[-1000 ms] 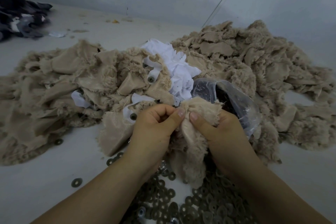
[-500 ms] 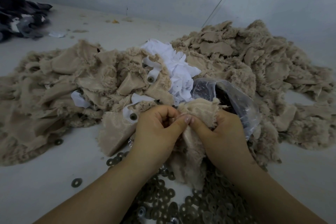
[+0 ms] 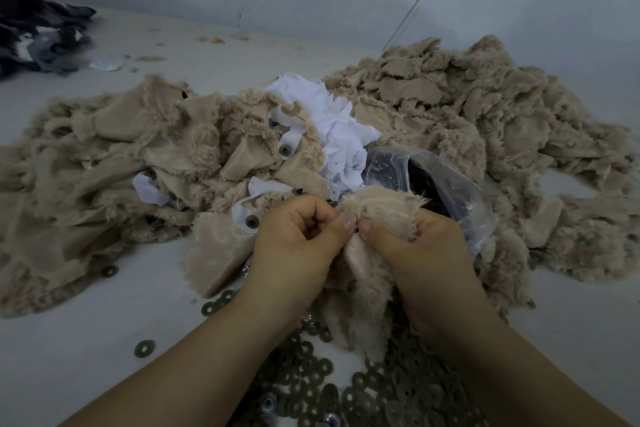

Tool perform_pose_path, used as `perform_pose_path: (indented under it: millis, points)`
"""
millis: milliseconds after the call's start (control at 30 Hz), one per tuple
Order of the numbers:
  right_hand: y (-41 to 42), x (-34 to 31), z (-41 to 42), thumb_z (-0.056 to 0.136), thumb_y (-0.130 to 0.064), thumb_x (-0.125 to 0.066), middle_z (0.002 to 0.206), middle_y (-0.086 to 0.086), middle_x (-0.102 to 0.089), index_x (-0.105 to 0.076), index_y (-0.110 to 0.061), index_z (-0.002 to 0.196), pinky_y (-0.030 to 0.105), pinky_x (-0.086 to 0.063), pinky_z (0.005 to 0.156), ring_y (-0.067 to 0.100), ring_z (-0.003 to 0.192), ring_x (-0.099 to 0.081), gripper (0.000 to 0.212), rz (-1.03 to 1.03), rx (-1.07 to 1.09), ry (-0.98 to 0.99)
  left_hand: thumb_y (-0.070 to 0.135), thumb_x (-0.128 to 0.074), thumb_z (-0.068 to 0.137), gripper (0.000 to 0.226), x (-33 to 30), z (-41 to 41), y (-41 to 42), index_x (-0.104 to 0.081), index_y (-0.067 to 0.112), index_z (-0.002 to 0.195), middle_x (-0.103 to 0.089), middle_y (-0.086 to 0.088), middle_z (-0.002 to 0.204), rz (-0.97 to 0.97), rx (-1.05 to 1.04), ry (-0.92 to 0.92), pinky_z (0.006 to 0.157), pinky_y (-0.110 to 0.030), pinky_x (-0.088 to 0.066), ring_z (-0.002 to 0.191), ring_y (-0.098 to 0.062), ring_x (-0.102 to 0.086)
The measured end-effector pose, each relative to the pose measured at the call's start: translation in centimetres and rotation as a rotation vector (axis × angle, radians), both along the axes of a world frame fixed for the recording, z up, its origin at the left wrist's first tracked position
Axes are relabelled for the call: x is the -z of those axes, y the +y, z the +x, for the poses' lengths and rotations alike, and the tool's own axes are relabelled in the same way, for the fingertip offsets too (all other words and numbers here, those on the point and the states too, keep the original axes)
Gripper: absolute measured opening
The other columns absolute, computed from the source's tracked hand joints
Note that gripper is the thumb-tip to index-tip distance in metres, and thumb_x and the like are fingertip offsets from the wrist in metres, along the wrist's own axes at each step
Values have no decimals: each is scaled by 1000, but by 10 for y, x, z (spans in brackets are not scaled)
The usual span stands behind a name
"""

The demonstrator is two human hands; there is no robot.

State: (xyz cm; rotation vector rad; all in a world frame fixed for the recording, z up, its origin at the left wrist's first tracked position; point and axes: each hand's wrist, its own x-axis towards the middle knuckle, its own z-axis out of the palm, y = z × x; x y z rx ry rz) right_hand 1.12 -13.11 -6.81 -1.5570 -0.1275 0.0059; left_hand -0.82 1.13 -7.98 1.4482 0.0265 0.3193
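**Both hands pinch one piece of beige plush at the near middle of the table**

The left hand [image 3: 298, 239] is curled into a loose fist, its thumb tip pressed against the edge of a beige plush piece [image 3: 381, 208]. The right hand [image 3: 415, 253] grips the same piece from the other side, with its thumb meeting the left thumb and its fingers folded into the cloth. What the left fingers hold inside the fist cannot be made out. The plush piece sits between the two hands at the near centre. Its smooth backing bunches up above the thumbs and its furry end hangs down towards a spread of flat metal discs [image 3: 363, 388] on the table [image 3: 69, 340].

Just behind the right hand lies a clear plastic bag [image 3: 446, 180] with dark contents, its mouth open. A heap of white cloth scraps [image 3: 332, 128] lies just beyond the hands. Mounds of beige plush cuttings spread on both sides, one on the left [image 3: 104, 166] and one on the far right [image 3: 485, 114]. Some left-side cuttings carry white strips with a disc fixed on them. A single disc [image 3: 144, 348] lies apart on the near left. A dark cloth pile [image 3: 31, 28] sits in the far left corner.
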Motion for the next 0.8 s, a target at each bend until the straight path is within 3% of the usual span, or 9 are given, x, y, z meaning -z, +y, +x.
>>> perform_pose_path:
  millis: [67, 133, 200, 267, 333, 500, 667, 800]
  points:
    - [0, 1, 0, 86, -6, -74, 89, 9, -78, -79, -12, 86, 44, -63, 72, 28, 84, -76, 8, 73, -31, 41, 25, -69, 77, 18, 2, 0, 0, -60, 13, 67, -56, -14, 62, 100, -51, -23, 57, -44, -49, 58, -22, -50]
    - [1, 2, 0, 87, -3, -71, 92, 11, -78, -78, -11, 89, 37, -62, 70, 29, 87, -76, 11, 154, -72, 101, 23, -68, 78, 13, 1, -2, -1, -57, 19, 72, -56, 0, 65, 278, -125, -107, 56, -35, -50, 60, -12, -52]
    - [0, 1, 2, 88, 0, -70, 93, 14, -77, -76, -7, 94, 34, -61, 68, 31, 87, -76, 12, 199, -94, 162, 11, -70, 80, 20, -2, -4, -1, -55, 24, 83, -56, 5, 84, 450, -198, -276, 63, -29, -51, 74, -12, -56]
    - [-1, -1, 4, 88, 1, -69, 97, 17, -77, -73, -2, 102, 34, -61, 70, 33, 90, -75, 16, 228, -119, 194, -4, -71, 81, 24, -3, -3, 1, -63, 12, 97, -55, 2, 108, 652, -244, -491, 77, -24, -50, 91, -12, -56]
    - [-3, -4, 4, 87, 2, -68, 102, 19, -75, -71, 1, 107, 35, -61, 74, 33, 94, -74, 21, 253, -154, 187, -8, -66, 85, 17, -2, -2, 3, -72, 2, 98, -60, -6, 116, 786, -216, -616, 84, -25, -50, 96, -13, -59]
    - [-9, -13, 10, 85, 9, -64, 100, 24, -74, -71, 4, 106, 39, -61, 78, 36, 95, -73, 22, 284, -94, 250, -3, -59, 90, 25, 4, -2, 4, -74, 2, 109, -69, -9, 117, 880, -59, -642, 88, -42, -52, 103, -24, -65]
    - [-13, -20, 13, 85, 9, -61, 99, 25, -74, -69, 7, 110, 39, -63, 73, 36, 91, -74, 26, 292, -98, 350, 13, -62, 92, 26, 1, -1, 6, -72, 6, 116, -68, -6, 119, 870, 11, -600, 90, -41, -52, 108, -19, -64]
    - [-18, -22, 16, 87, 9, -62, 96, 20, -76, -70, 2, 109, 37, -63, 69, 31, 85, -75, 25, 179, -110, 379, 7, -69, 90, 28, 0, 3, 9, -71, 5, 118, -68, -6, 118, 909, 86, -606, 88, -41, -52, 105, -23, -64]
